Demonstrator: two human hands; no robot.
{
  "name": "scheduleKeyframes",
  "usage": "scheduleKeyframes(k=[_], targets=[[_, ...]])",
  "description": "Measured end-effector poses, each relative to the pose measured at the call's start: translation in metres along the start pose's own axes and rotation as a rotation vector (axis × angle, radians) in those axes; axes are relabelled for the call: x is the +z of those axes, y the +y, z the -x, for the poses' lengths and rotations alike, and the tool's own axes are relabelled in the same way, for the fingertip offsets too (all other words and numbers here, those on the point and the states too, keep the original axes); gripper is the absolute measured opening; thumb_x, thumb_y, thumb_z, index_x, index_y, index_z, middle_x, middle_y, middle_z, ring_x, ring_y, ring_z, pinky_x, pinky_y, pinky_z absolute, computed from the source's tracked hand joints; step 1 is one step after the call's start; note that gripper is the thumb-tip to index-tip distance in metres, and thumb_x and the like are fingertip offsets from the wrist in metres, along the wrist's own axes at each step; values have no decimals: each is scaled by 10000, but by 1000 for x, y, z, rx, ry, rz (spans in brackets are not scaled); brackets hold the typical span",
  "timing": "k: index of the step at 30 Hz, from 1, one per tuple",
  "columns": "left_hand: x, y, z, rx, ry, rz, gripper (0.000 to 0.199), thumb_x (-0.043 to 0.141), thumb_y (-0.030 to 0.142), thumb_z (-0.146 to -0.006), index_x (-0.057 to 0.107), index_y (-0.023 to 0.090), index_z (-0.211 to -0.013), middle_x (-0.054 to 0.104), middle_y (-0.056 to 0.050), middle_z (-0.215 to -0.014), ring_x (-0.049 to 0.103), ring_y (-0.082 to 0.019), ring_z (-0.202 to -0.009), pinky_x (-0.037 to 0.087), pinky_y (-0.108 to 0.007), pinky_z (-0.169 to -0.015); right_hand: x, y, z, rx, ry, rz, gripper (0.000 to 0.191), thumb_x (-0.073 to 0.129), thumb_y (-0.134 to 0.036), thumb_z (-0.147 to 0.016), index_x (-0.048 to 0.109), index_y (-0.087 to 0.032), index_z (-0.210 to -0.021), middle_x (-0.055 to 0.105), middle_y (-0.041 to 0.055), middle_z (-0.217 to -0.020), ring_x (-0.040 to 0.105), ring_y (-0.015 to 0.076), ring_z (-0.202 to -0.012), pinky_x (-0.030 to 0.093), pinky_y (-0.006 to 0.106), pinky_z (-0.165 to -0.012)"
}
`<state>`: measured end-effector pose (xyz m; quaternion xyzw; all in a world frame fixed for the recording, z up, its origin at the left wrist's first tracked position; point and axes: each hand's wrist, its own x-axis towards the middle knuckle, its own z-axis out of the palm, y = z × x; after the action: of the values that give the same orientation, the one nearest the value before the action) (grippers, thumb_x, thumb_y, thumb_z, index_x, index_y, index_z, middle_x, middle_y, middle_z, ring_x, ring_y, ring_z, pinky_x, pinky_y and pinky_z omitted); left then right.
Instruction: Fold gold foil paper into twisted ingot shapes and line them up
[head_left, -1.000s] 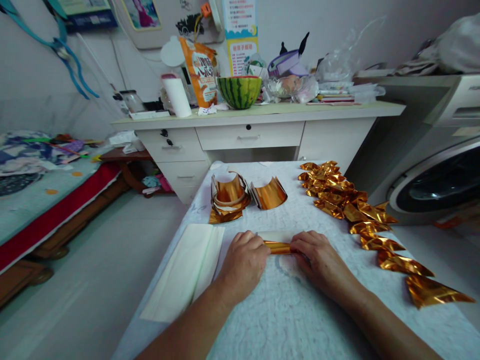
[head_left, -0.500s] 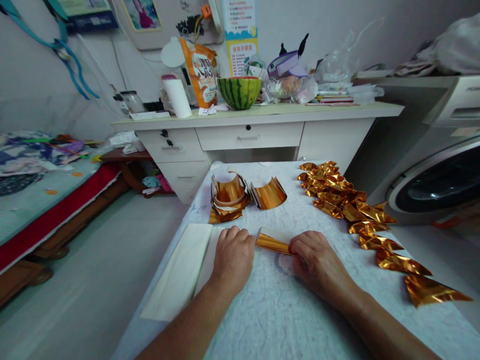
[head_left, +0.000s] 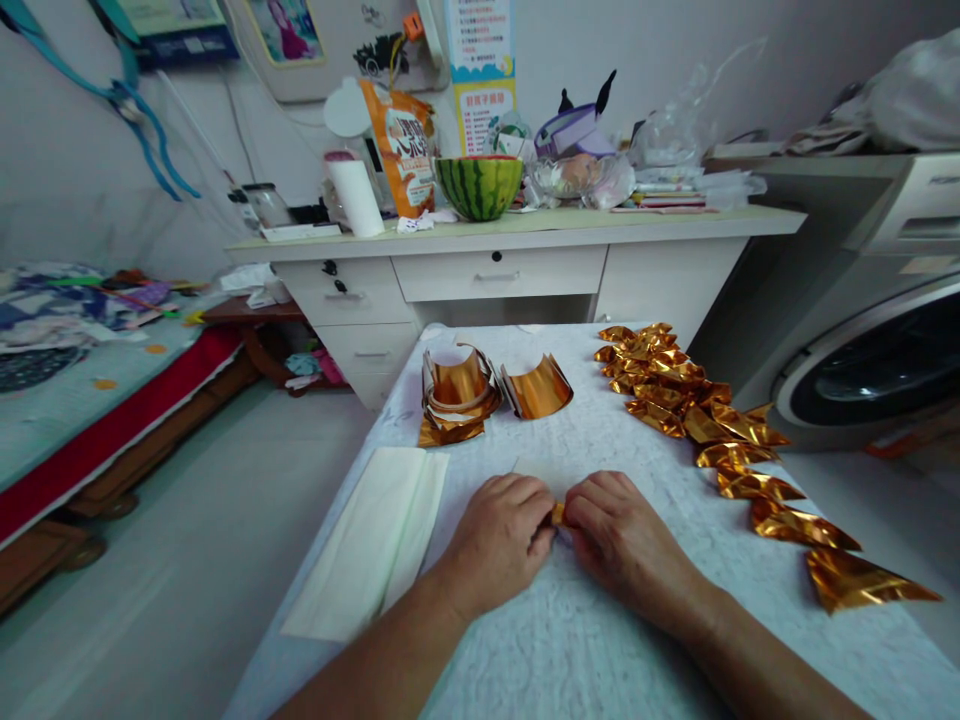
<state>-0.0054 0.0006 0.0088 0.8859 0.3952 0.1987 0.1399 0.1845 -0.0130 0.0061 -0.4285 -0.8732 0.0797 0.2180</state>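
Observation:
My left hand [head_left: 506,535] and my right hand [head_left: 622,535] meet over the cloth-covered table [head_left: 510,660]. Between their fingertips shows a small bit of a rolled gold foil sheet [head_left: 558,514]; the rest of it is hidden by the fingers. Both hands are closed on it. Left of my left hand lies a white folded paper stack [head_left: 360,545]. Beyond the hands stand curled gold foil sheets [head_left: 459,395] in a pile, with a single curled gold sheet [head_left: 541,388] beside them.
Several folded gold foil pieces [head_left: 739,455] run in a line along the table's right side. Behind the table is a white desk [head_left: 495,232] bearing half a watermelon [head_left: 478,188] and an orange pouch [head_left: 401,150]. A washing machine [head_left: 900,290] stands right, a bed [head_left: 90,420] left.
My left hand has moved right from the paper stack to meet my right hand. The gold roll, plainly visible before, is now mostly covered by fingers.

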Motion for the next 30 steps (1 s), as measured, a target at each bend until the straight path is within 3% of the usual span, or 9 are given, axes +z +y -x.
scheduleKeyframes(k=[6,12,21,30], targets=[[6,-10,2,19,-6,-20,160,508,108,-892,625,182,-812,634,-12,-846,587,-165,-824,480,-291,-763,-2,2,1,80,-57,-107,129,568,-70,-803,554,-194,-834,590,35,-875,487,202,-853,365,347,-768],[1,-5,4,-6,-17,8,133,571,89,-832,649,188,-875,641,-17,-939,589,-176,-887,490,-304,-805,-4,8,3,133,-80,-222,302,566,24,-691,582,-211,-880,591,36,-972,500,209,-926,386,353,-805],[2,1,3,-8,-2,31,60,631,131,-836,653,186,-827,631,-16,-872,567,-184,-873,480,-309,-767,1,16,5,124,-62,-278,187,619,-44,-754,636,-219,-818,602,48,-1024,518,217,-971,406,376,-846],[3,7,1,-170,-24,121,101,607,89,-796,591,181,-756,556,-21,-868,532,-191,-892,452,-312,-772,-8,14,0,202,-95,-388,118,592,-142,-872,642,-219,-798,617,38,-989,533,202,-972,418,373,-867]])
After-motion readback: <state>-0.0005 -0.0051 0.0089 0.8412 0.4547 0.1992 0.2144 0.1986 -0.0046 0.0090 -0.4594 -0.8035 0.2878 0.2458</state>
